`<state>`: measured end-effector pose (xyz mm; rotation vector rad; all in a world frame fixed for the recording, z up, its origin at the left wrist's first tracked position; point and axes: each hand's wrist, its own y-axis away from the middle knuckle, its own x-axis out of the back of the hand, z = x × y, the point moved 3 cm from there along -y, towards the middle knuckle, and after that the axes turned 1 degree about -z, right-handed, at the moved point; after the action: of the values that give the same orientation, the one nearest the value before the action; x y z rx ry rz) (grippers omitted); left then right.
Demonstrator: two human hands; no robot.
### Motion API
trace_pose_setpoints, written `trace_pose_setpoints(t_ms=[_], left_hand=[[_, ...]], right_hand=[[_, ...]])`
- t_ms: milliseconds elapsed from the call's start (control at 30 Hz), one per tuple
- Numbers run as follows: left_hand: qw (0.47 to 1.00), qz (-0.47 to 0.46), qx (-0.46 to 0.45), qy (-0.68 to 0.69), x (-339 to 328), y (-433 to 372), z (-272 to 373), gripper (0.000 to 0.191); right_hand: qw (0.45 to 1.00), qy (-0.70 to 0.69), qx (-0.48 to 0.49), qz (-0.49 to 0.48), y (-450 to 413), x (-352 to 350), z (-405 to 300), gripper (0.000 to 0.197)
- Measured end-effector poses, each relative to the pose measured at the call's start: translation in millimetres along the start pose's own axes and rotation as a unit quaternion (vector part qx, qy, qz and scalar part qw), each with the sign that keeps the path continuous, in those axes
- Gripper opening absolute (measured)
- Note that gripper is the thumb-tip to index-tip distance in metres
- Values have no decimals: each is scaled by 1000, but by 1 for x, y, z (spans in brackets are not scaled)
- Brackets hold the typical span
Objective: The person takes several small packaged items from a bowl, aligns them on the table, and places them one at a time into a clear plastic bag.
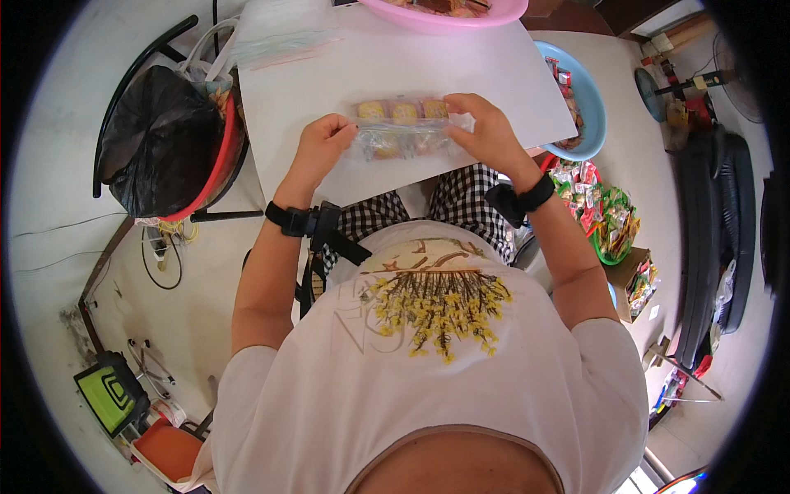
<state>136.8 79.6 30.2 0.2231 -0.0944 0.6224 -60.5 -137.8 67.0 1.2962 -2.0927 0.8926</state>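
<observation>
On the white table (296, 92) before me lies a clear plastic zip bag (395, 133), with several small yellowish wrapped packets (404, 111) showing through it. The bag's zip strip runs crosswise between my hands. My left hand (327, 142) grips the bag's left end at the strip, thumb against the fingers. At the opposite end, my right hand (481, 126) has its thumb and forefinger apart. The forefinger touches the upper right corner and the thumb rests near the strip; whether it pinches the film cannot be told.
Flat clear bags (284, 46) lie at the table's back left. A pink basin (450, 18) stands at the back. Beyond the right edge are a blue basin (592, 105) and a green basket (617, 234) of packets. A black bag (163, 142) fills a red container at left.
</observation>
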Motion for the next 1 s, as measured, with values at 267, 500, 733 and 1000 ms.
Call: trace_pose_setpoints(t_ms=[267, 500, 733, 1000], left_hand=[[1000, -6, 28, 2, -1, -4, -2, 13], [999, -33, 25, 7, 0, -3, -1, 9], [997, -62, -32, -18, -12, -2, 4, 7], [998, -49, -21, -27, -15, -4, 0, 6]], right_hand=[[994, 4, 91, -55, -31, -29, -43, 43], [991, -79, 21, -108, -39, -39, -37, 22], [986, -66, 13, -155, -38, -40, -33, 19], [990, -98, 35, -97, -36, -45, -38, 29]])
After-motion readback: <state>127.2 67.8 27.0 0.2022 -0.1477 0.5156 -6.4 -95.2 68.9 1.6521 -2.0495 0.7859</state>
